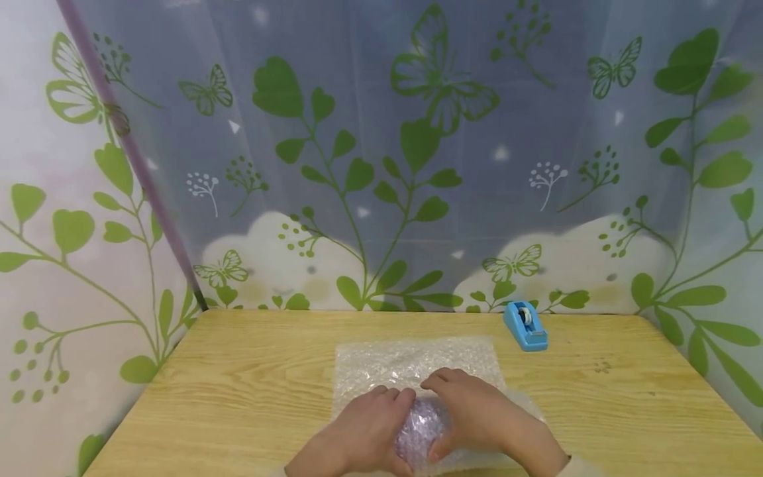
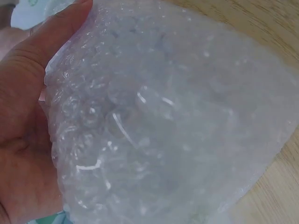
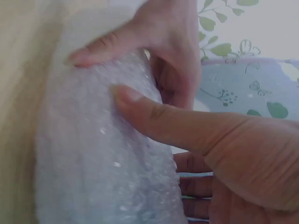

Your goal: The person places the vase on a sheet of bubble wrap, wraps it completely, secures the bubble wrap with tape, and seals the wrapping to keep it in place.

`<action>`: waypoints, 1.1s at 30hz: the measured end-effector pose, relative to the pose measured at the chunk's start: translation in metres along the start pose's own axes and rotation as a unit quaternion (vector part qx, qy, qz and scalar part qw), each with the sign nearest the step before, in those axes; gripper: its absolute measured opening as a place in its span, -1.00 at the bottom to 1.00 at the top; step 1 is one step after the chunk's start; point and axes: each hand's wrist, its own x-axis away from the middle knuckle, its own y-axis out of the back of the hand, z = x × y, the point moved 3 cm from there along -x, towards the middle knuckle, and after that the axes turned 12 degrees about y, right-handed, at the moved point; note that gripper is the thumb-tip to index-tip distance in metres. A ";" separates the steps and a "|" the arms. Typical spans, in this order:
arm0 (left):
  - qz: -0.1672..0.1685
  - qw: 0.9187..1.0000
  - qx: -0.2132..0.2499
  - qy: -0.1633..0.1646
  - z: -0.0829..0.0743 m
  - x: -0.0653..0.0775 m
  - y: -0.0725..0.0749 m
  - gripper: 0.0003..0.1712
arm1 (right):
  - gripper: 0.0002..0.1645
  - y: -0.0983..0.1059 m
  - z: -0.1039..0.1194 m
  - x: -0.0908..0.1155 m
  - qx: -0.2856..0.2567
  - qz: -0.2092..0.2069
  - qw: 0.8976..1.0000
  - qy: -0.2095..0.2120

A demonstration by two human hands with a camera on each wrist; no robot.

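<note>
A purplish object wrapped in clear bubble wrap (image 1: 422,427) sits between both hands near the table's front edge; the layers hide what it is. My left hand (image 1: 371,425) grips its left side, thumb on the near face and fingers over the far side. From the right, my right hand (image 1: 479,412) holds it the same way, its thumb (image 3: 154,119) pressed on the bubble wrap in the right wrist view. Behind the bundle, a flat stretch of bubble wrap (image 1: 411,358) lies on the table. In the left wrist view the bubble wrap (image 2: 163,121) fills most of the picture.
A blue tape dispenser (image 1: 526,326) with a roll in it stands at the back right of the wooden table (image 1: 256,371). Curtains (image 1: 369,218) printed with leaves and butterflies hang behind the table and at both sides.
</note>
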 end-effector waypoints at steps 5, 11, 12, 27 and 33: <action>-0.006 1.000 -0.011 0.005 -0.002 0.000 0.001 -0.05 | -0.15 -0.006 0.008 0.009 -0.004 -0.017 1.000 0.023; -0.011 1.000 -0.015 0.009 -0.005 0.001 0.002 -0.06 | -0.12 -0.012 0.013 0.011 0.013 -0.018 1.000 0.013; -0.010 1.000 -0.014 0.011 -0.005 0.001 0.002 -0.05 | -0.10 -0.013 0.013 0.011 0.021 -0.019 1.000 0.011; 0.041 0.998 0.044 0.009 0.001 -0.015 0.004 -0.15 | 0.00 -0.022 0.011 0.001 0.100 -0.026 0.995 0.016; 0.081 0.993 0.083 0.016 0.008 -0.023 0.004 -0.17 | -0.02 -0.023 0.007 -0.007 0.101 0.001 0.995 0.012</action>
